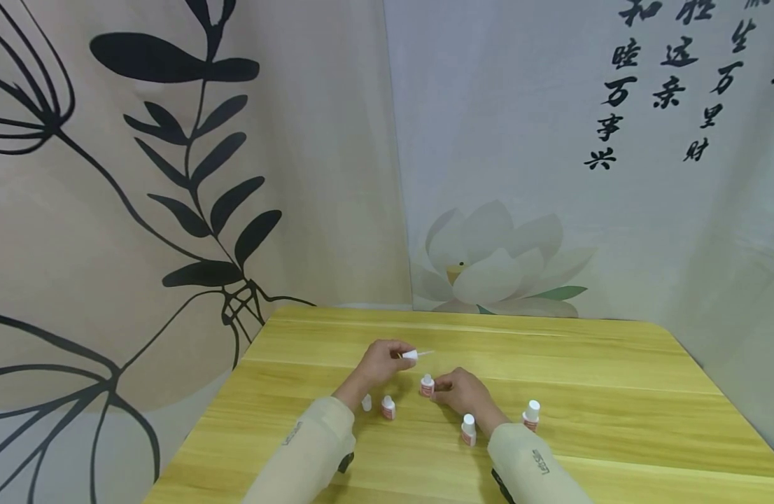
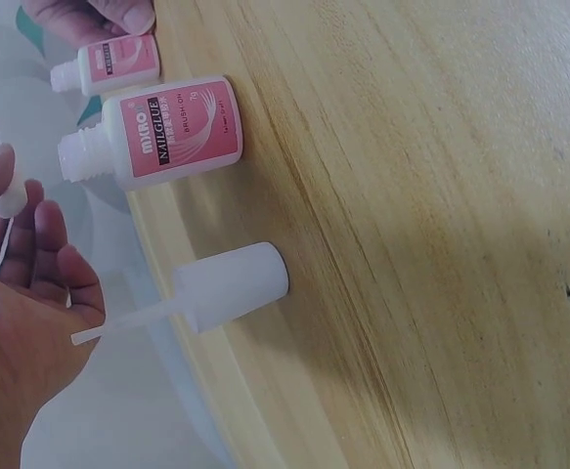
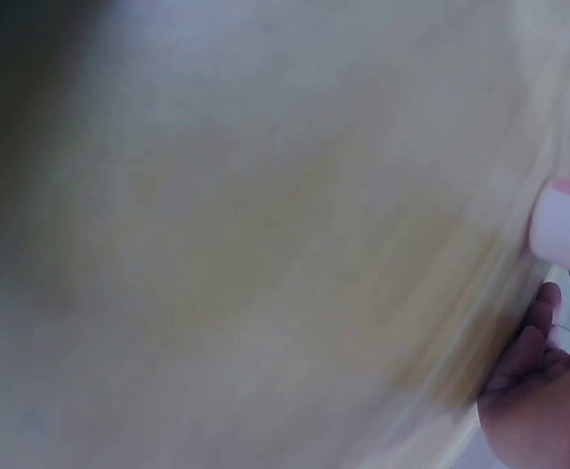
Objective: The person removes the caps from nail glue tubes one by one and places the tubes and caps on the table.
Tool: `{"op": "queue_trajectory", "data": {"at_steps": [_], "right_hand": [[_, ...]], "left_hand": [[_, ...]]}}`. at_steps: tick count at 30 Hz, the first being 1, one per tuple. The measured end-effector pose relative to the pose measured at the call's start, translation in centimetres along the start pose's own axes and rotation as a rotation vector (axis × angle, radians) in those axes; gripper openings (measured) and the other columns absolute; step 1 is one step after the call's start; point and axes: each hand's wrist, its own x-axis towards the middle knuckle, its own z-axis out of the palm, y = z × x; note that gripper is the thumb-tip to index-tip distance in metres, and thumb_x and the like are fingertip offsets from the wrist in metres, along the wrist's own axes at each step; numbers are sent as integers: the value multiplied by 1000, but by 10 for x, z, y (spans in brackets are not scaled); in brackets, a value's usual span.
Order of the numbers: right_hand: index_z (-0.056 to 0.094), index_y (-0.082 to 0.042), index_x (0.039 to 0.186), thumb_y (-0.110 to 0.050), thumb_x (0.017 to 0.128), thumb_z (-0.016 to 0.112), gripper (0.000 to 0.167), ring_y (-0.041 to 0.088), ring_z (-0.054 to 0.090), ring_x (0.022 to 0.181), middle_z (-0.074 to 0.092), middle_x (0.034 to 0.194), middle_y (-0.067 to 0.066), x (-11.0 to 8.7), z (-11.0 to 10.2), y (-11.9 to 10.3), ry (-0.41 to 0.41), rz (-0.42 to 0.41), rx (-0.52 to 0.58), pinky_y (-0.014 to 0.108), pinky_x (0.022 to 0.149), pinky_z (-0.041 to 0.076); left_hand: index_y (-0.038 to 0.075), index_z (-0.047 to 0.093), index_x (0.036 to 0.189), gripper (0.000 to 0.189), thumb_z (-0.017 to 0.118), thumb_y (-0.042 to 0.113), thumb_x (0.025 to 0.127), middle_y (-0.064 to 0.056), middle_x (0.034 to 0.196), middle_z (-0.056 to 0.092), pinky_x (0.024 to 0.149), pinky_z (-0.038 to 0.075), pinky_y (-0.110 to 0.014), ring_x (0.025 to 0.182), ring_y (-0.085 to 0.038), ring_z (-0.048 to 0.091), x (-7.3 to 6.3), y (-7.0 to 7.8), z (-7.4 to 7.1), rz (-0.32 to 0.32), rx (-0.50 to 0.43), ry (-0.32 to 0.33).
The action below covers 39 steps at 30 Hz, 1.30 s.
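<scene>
At right hand (image 1: 460, 390), bottle (image 2: 120, 63) reads "NAILGLUE"; uncapped.

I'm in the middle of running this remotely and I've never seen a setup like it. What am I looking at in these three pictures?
No machine is at work here: a person uses two bare hands. The wide picture comes from a camera on the head, the sideways one from the left wrist, and the blurred one, mostly tabletop, from the right wrist.

On the wooden table, two capped bottles stand near the right forearm. The left hand pinches a white brush cap; the right hand grips an open bottle. Nearer the left forearm stand another open bottle, labelled NAILGLUE, and a second brush cap, its brush pointing up.
</scene>
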Motion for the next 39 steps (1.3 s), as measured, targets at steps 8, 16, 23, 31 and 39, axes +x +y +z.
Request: {"op": "queue_trajectory", "data": {"at_steps": [8, 16, 23, 31, 39], "right_hand": [[79, -17, 98, -22, 88, 76, 12, 21, 65, 93, 74, 97, -4, 0, 1, 1, 0, -1, -4, 49, 84, 50], [79, -16, 98, -22, 88, 76, 12, 20, 65, 92, 74, 97, -3, 0, 1, 1, -2, -6, -8, 48, 83, 51], [79, -16, 97, -21, 88, 76, 11, 20, 65, 92, 74, 96, -3, 0, 0, 1, 4, -6, -12, 48, 83, 51], [79, -16, 98, -21, 88, 76, 12, 20, 65, 93, 75, 97, -3, 0, 0, 0, 3, -9, -8, 48, 84, 50], [79, -16, 97, -22, 87, 77, 12, 20, 64, 92, 74, 94, -4, -1, -1, 0, 14, -5, -21, 46, 83, 50]], "left_hand": [[6, 69, 113, 22, 71, 13, 92, 0, 97, 68, 84, 53, -34, 93, -16, 61, 0, -2, 2, 4, -48, -3], [12, 72, 108, 19, 75, 15, 89, 2, 95, 61, 74, 48, -32, 86, -16, 54, 1, -4, 4, -1, -2, 34], [10, 73, 109, 21, 75, 15, 89, 1, 93, 62, 70, 47, -31, 83, -17, 53, 2, -4, 5, 14, 9, 42], [10, 72, 112, 24, 75, 19, 90, 2, 96, 64, 73, 49, -31, 86, -16, 54, 2, -4, 5, 20, 8, 44], [7, 70, 118, 29, 72, 21, 93, 1, 97, 63, 71, 50, -28, 84, -15, 56, 4, -5, 4, 28, -7, 34]]}}
